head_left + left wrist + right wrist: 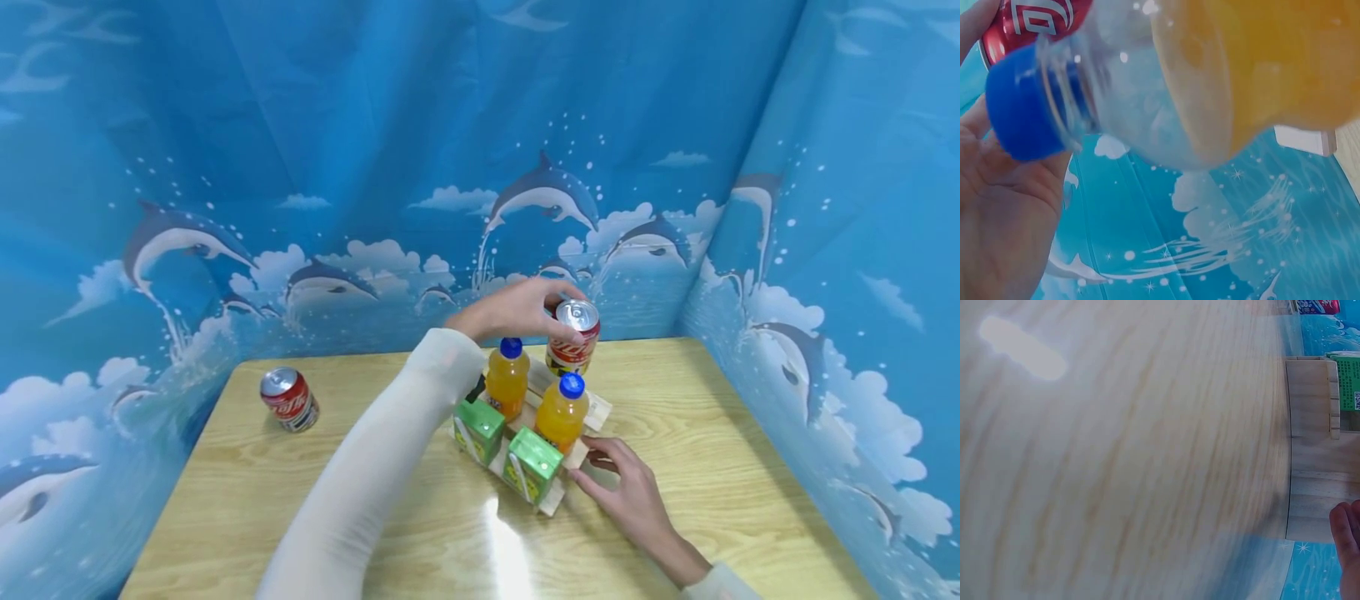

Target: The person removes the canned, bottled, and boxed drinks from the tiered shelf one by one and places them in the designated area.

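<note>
My left hand (pixel 525 308) grips a red soda can (pixel 576 350) over the back row of a wooden stepped rack (pixel 551 500). Whether the can's base touches the rack is hidden behind an orange drink bottle (pixel 562 417) with a blue cap. A second such bottle (pixel 507 383) stands in the middle row, close under the left wrist. Two green drink cartons (pixel 532 467) with straws occupy the front row. At the rack's right end, my right hand (pixel 630 496) holds the wood between thumb and fingers; in the right wrist view, its fingers (pixel 1342 528) lie against the side panel.
Another red soda can (pixel 288 400) stands alone on the left of the wood-grain table (pixel 247 508). Blue dolphin-printed curtain (pixel 360 167) hangs along the table's back and right sides. The left forearm crosses the table between that can and the rack.
</note>
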A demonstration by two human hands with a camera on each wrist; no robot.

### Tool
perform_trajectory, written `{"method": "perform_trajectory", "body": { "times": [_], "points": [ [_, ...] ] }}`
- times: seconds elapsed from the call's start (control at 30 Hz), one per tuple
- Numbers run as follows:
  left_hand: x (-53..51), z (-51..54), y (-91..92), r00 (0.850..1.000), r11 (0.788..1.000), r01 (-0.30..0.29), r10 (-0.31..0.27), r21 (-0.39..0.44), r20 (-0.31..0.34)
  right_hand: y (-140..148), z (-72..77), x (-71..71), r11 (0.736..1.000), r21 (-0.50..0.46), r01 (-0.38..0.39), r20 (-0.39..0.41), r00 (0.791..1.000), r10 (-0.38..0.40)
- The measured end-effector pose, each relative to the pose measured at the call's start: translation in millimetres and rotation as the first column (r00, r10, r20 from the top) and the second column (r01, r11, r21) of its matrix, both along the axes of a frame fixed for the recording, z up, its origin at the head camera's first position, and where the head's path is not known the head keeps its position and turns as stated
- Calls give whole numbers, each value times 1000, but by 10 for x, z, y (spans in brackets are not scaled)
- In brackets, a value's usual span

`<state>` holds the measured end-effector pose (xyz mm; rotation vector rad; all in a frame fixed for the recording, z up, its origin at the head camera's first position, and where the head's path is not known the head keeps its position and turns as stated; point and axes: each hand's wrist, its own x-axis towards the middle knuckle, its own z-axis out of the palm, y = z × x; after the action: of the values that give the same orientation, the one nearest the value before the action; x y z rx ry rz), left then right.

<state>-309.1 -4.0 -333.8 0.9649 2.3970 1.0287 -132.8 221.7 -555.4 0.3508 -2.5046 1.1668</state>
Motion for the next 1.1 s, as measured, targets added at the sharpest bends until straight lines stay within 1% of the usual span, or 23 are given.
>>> {"method": "perform_trajectory", "body": {
  "times": [0.2,0.33,0.57,0.77,0.93,1.1],
  "points": [
    [-24,9,-86,997,998,-66,66,21,-28,-5,0,-8,1000,3,10,-1,1000,-10],
    [-44,23,-139,994,994,-108,108,1,-31,-7,-2,-4,1000,1,9,-1,1000,-9],
    [-62,22,-273,981,982,-191,190,-16,-47,-4,-5,3,1000,3,10,4,1000,-10],
    [-66,25,-420,971,973,-230,229,-11,-62,-4,-4,1,1000,1,12,7,1000,-12],
    [-77,34,-546,966,968,-252,252,1,-51,-6,-7,0,1000,1,14,7,1000,-14],
    [-93,-4,-703,962,963,-268,268,25,-41,-10,-12,-4,1000,1,17,9,1000,-17]
  ]
}}
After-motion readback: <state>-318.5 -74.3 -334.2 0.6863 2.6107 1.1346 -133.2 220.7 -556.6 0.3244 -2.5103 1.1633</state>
